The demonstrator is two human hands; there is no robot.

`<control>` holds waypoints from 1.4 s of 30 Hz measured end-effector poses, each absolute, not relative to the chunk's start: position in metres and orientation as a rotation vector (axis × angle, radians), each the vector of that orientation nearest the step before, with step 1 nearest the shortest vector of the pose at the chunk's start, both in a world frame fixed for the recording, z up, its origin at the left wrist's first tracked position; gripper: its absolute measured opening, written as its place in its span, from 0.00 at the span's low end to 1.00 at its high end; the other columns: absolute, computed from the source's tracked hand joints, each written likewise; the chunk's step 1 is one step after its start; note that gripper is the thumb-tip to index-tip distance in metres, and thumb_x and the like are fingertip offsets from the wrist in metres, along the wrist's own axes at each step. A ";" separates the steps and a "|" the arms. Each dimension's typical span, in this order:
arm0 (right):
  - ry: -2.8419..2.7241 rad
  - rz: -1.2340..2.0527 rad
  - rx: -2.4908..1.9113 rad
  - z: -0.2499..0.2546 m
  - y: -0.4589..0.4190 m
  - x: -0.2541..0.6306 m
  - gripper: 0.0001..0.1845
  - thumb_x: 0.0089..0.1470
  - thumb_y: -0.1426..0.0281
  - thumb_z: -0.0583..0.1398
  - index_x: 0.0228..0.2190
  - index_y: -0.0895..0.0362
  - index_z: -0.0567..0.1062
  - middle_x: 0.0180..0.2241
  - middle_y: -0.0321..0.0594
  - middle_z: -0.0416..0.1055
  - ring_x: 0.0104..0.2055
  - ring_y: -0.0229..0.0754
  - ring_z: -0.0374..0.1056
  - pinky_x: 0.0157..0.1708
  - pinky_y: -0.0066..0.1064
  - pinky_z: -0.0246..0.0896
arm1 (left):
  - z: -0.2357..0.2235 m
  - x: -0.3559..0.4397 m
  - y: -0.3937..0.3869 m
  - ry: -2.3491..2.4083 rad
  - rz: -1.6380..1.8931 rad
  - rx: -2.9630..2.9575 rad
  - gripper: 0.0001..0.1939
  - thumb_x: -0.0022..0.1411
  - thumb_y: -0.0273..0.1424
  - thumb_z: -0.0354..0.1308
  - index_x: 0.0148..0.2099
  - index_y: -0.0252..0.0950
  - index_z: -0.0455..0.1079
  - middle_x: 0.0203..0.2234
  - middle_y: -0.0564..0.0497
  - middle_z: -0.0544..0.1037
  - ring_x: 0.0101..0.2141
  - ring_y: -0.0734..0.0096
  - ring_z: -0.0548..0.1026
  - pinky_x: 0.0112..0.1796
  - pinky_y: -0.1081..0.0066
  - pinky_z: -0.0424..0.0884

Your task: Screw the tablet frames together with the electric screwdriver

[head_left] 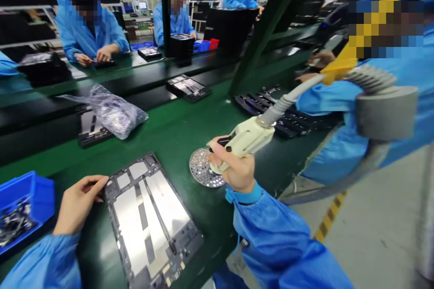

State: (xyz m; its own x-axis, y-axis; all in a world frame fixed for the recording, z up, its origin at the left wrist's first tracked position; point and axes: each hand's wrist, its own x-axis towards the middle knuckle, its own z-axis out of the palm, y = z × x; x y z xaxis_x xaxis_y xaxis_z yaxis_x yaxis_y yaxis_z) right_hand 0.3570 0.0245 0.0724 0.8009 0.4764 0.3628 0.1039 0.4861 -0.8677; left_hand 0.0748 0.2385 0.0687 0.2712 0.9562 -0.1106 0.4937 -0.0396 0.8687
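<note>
Right grip [235, 167] clamped on hosed tool [246, 137], tip hidden | left grip [79, 203] open on frame [149, 221]

**Co-workers [90, 27] in blue smocks sit along a green assembly line [172, 131]**
A crumpled plastic bag [115, 110] lies on a dark tablet frame [90, 131], more frames [271, 110] stand in rows nearby, and a blue bin [27, 189] holds small dark parts.

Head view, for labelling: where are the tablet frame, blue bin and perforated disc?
tablet frame [130, 226], head view, on its metal plate
blue bin [34, 180], head view, on its rim
perforated disc [199, 165], head view, on its left part
</note>
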 end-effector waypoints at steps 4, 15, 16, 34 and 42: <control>-0.629 0.291 -1.014 0.065 0.025 0.358 0.21 0.49 0.61 0.73 0.22 0.55 0.69 0.15 0.28 0.62 0.16 0.35 0.59 0.20 0.32 0.58 | 0.071 0.078 0.228 1.389 0.664 1.599 0.27 0.30 0.54 0.75 0.31 0.42 0.78 0.33 0.57 0.82 0.33 0.67 0.75 0.28 0.74 0.74; -0.594 0.389 -1.059 0.064 0.029 0.354 0.22 0.46 0.58 0.74 0.20 0.56 0.70 0.14 0.30 0.62 0.16 0.36 0.60 0.18 0.31 0.55 | 0.062 0.068 0.229 1.401 0.655 1.747 0.17 0.47 0.55 0.69 0.35 0.53 0.81 0.36 0.63 0.83 0.30 0.69 0.72 0.33 0.71 0.75; -0.592 0.391 -1.068 0.065 0.029 0.353 0.22 0.46 0.58 0.74 0.19 0.56 0.70 0.14 0.30 0.63 0.16 0.36 0.60 0.18 0.32 0.55 | 0.061 0.067 0.229 1.385 0.655 1.754 0.17 0.48 0.55 0.68 0.36 0.54 0.81 0.37 0.63 0.83 0.31 0.69 0.72 0.33 0.71 0.75; -0.616 0.345 -1.057 0.055 0.030 0.357 0.20 0.47 0.60 0.74 0.21 0.55 0.71 0.14 0.28 0.62 0.15 0.36 0.60 0.19 0.32 0.59 | 0.061 0.070 0.232 1.327 0.672 1.592 0.41 0.27 0.60 0.74 0.38 0.34 0.80 0.40 0.47 0.83 0.29 0.74 0.72 0.26 0.77 0.73; -0.618 0.342 -1.074 0.054 0.032 0.357 0.23 0.47 0.59 0.74 0.18 0.56 0.69 0.15 0.29 0.63 0.15 0.35 0.60 0.19 0.31 0.59 | 0.058 0.071 0.233 1.304 0.678 1.573 0.41 0.28 0.59 0.74 0.40 0.32 0.80 0.33 0.51 0.82 0.27 0.76 0.71 0.27 0.78 0.73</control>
State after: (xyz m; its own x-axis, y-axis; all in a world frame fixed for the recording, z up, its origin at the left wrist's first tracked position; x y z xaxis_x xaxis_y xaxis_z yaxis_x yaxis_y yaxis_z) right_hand 0.3572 0.0325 0.0540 0.7831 0.5439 0.3015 0.0333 0.4476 -0.8936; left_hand 0.0706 0.2327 0.0578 0.2775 0.9491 -0.1493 0.4232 0.0188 0.9058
